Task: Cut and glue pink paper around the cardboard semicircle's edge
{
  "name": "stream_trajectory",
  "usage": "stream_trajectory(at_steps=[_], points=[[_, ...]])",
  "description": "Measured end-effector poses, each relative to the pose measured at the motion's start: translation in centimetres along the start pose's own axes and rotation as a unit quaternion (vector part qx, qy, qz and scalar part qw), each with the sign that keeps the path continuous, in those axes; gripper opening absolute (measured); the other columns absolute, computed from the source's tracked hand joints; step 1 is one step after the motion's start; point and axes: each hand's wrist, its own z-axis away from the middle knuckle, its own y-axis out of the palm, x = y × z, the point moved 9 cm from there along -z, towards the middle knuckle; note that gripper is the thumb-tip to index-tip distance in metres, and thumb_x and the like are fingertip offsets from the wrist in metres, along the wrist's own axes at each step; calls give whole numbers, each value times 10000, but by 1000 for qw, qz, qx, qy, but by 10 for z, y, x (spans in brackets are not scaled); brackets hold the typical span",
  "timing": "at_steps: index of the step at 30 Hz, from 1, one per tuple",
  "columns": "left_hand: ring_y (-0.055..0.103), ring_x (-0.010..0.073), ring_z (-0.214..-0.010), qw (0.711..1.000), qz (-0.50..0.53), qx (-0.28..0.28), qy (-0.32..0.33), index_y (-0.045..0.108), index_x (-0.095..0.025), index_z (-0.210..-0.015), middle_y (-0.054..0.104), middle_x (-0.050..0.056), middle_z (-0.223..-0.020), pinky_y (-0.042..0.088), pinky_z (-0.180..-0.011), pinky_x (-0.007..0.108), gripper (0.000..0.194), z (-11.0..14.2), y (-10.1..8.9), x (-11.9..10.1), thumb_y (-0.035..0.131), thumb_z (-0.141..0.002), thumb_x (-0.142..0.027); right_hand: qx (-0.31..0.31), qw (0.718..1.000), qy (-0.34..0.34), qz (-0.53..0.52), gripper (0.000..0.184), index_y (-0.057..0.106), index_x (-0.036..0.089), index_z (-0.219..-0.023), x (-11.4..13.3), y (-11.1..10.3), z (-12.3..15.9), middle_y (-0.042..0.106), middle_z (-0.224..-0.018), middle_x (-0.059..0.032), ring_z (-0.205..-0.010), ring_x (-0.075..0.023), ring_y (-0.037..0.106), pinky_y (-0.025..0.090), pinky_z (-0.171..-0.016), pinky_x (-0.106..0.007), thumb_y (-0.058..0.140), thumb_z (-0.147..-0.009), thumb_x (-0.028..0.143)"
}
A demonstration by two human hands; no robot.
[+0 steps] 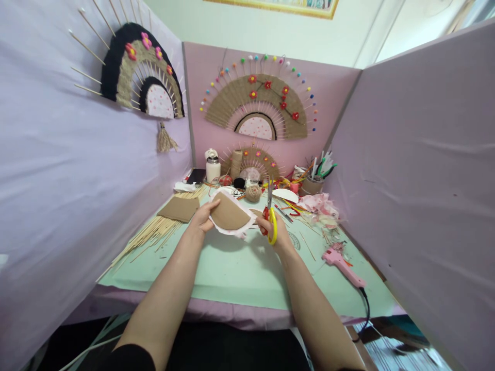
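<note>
My left hand [205, 215] grips the left side of a half-round cardboard piece [230, 212] with a white fabric border showing round its edge. The piece is held tilted above the table. My right hand [281, 237] holds a pair of scissors [273, 222] with yellow and red handles, blades pointing up and away. The fingertips of that hand also touch the right corner of the cardboard piece. Another brown piece [257, 212] is partly hidden behind them.
Bamboo sticks [150, 232] and a cardboard sheet [179, 209] lie at left. A pink glue gun [343, 267] rests at right, its cord over the edge. Behind are a twine ball [253, 193], a white bottle [212, 167], a tool pot [311, 185] and pink fabric scraps [319, 204]. Partition walls enclose the table.
</note>
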Motion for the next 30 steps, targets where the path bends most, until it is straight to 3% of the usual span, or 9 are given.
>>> stream_trajectory(at_steps=[3,7,10,16,19,21,25,27,30], points=[[689,194,-734,998,36,6,45,630,-99,-1001,717,73,-738,535,-794,321,233,2,3,-11,563,-780,-133,6,1000,-3,26,321,361,222,-770,-2,-5,-1,427,-532,81,-425,-81,361,260,-417,-213,596,-660,413],[677,202,-860,993,81,2,86,621,-118,-1044,722,56,-767,503,-874,335,255,7,3,-22,505,-817,-135,-7,969,-6,246,354,417,212,-728,-12,-10,1,480,-597,41,-517,-105,407,266,-471,-222,665,-610,435],[669,205,-892,990,99,1,102,610,-130,-1080,725,48,-790,490,-899,339,285,8,3,-26,511,-813,-137,45,925,-76,371,313,473,207,-723,-11,10,8,513,-632,21,-568,-121,426,254,-506,-233,684,-616,412],[678,189,-833,990,87,24,108,614,-123,-1055,724,47,-795,494,-885,325,267,9,8,-23,543,-798,-141,130,881,-149,429,335,612,175,-836,-12,41,22,602,-830,-47,-745,-177,517,342,-630,-256,708,-612,405],[676,190,-832,991,62,48,106,619,-127,-1044,723,51,-816,497,-872,325,268,12,14,-20,563,-783,-142,144,889,-167,402,326,665,180,-831,-7,40,21,618,-861,-57,-851,-220,534,376,-718,-286,715,-604,410],[675,192,-823,992,34,83,92,626,-129,-1038,721,62,-844,504,-848,318,277,16,21,-16,594,-764,-155,135,918,-156,338,288,679,185,-825,-1,33,17,635,-835,-48,-827,-214,549,394,-718,-292,676,-650,413],[660,223,-882,976,-42,211,31,633,-102,-1055,696,118,-983,498,-835,321,340,30,49,5,653,-734,-213,18,986,-97,131,321,649,169,-794,8,3,6,626,-706,-23,-623,-147,528,405,-579,-257,529,-763,465],[653,236,-902,964,-77,255,-2,630,-94,-1070,688,135,-996,487,-840,327,381,36,59,18,675,-723,-244,1,997,-67,42,348,629,172,-776,5,0,4,600,-641,-6,-538,-119,485,383,-516,-238,526,-757,503],[665,200,-806,961,-109,253,-32,652,-120,-1005,705,103,-918,495,-773,292,326,35,61,33,702,-703,-235,29,998,-31,-39,366,626,184,-768,-3,9,4,606,-633,1,-518,-111,485,373,-495,-227,562,-722,541]])
